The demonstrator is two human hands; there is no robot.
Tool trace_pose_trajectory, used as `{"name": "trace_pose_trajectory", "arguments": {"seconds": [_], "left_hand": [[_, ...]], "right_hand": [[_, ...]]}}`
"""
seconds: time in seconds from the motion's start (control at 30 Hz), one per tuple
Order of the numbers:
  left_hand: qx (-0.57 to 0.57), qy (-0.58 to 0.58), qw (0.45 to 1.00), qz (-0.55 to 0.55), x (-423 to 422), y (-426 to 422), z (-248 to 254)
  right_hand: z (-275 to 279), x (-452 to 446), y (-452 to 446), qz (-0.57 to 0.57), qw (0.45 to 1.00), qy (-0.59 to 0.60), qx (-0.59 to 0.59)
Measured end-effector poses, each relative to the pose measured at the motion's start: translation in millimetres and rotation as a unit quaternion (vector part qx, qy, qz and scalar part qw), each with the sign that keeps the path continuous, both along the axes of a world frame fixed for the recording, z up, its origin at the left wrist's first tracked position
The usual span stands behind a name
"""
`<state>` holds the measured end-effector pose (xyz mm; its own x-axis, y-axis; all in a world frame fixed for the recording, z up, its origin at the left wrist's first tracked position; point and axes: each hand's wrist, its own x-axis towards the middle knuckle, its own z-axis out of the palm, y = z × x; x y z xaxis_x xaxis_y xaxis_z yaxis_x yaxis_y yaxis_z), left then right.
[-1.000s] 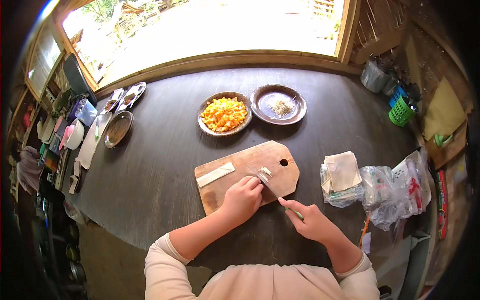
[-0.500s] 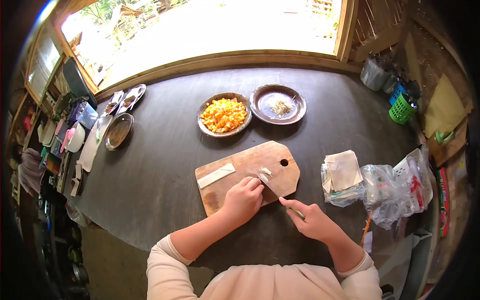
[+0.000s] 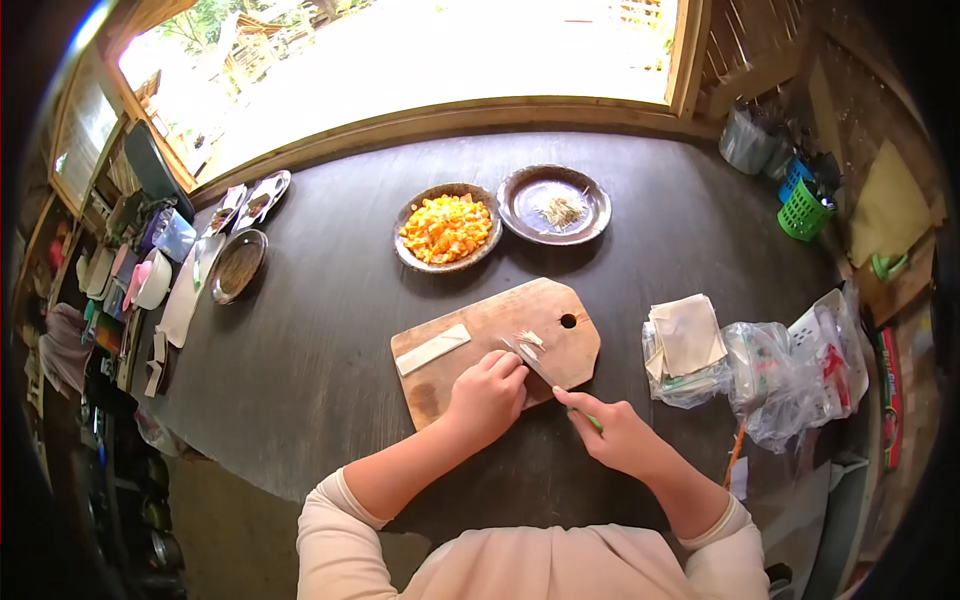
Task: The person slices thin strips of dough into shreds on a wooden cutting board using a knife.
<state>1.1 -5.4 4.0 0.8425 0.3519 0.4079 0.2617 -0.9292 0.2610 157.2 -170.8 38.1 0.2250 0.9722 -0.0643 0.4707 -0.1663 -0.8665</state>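
Observation:
A wooden cutting board (image 3: pixel 570 355) lies at an angle on the dark table. On its right half rests my left hand (image 3: pixel 486 398), fingers curled and pressed together beside the blade; what they pinch is hidden. My right hand (image 3: pixel 618 438) grips the green handle of a knife (image 3: pixel 540 371), whose blade points up and left, close to my left fingertips. Thin pale slivers (image 3: pixel 530 341) lie just beyond the blade. A flat, pale cream strip (image 3: pixel 433 349) lies at the board's left end, apart from both hands.
Behind the board stand a bowl of chopped orange pieces (image 3: pixel 446 230) and a dark plate (image 3: pixel 515 225) with more slivers. At right lie cream-coloured squares (image 3: pixel 688 338) and clear plastic bags (image 3: pixel 770 375). An oval dark dish (image 3: pixel 239 265) sits at left, a green basket (image 3: pixel 803 212) at far right.
The knife has shifted slightly up and left with my right hand, and its blade has turned. My left hand stays in nearly the same place.

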Motion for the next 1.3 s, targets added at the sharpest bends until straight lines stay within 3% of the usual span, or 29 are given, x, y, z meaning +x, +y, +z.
{"name": "trace_pose_trajectory", "arguments": {"seconds": [0.1,0.3,0.37,0.8,0.9,1.3], "left_hand": [[0.010,-0.004,1.000,0.000,1,1,1],[0.001,0.009,1.000,0.004,0,1,0],[-0.002,-0.002,1.000,0.002,0,1,-1],[-0.004,0.004,1.000,0.004,0,1,0],[0.001,-0.008,1.000,0.002,1,2,1],[0.001,-0.013,1.000,0.007,1,0,-2]], "right_hand": [[-1,-2,2,0.002,0.999,-0.012,0.046],[11,1,-5,0.006,0.999,0.006,-0.035],[2,2,-3,0.002,1.000,0.006,0.006],[-1,3,0,0.008,1.000,0.015,-0.022],[-3,0,3,0.004,0.999,-0.009,0.034],[-2,1,1,0.000,1.000,0.007,0.005]]}}
